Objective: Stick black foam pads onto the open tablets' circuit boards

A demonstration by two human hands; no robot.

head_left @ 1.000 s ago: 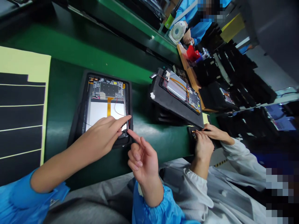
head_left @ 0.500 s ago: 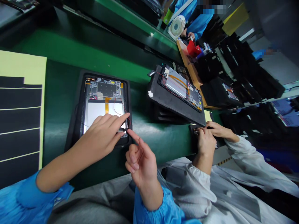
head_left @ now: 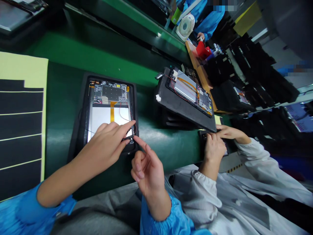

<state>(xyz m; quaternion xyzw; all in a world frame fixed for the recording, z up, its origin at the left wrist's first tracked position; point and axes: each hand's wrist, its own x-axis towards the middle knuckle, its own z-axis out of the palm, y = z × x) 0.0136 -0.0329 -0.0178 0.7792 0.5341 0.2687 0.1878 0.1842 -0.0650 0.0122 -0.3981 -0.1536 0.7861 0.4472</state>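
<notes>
- Nearest: gray lap cloth [head_left: 97, 219], blue sleeves [head_left: 26, 209] on both forearms.
- Left hand [head_left: 105, 143]: over near right corner of tablet, fingers extended, thumb and fingertips around small black part [head_left: 128, 139]; grip on it impossible to tell.
- Right hand [head_left: 148, 173]: just right of tablet corner, not touching it, index extended, other fingers loosely curled, nothing held.
- Tablet [head_left: 110, 111]: opened, internals showing, flat in black jig [head_left: 79, 127], on green bench [head_left: 61, 88], directly under left hand.
- Inside tablet: circuit board [head_left: 111, 93] at far end, white panel [head_left: 101, 117] at near end, orange flex cable [head_left: 111, 111] between, thin red wire [head_left: 123, 117] toward right edge.
- Left of jig: black sheet with yellow border [head_left: 21, 130], lying flat on bench.
- Right, near bench edge: co-worker's white sleeves [head_left: 254, 169], both hands [head_left: 215, 143] on small dark item [head_left: 204, 138], fingers curled over it.
- Farther right: second opened tablet [head_left: 188, 91] on tilted black tray [head_left: 168, 104].
- Far: white fan [head_left: 186, 27], green bottle [head_left: 177, 14], red bin [head_left: 201, 49], stacked black trays [head_left: 256, 68], blue-clad person [head_left: 207, 19].
</notes>
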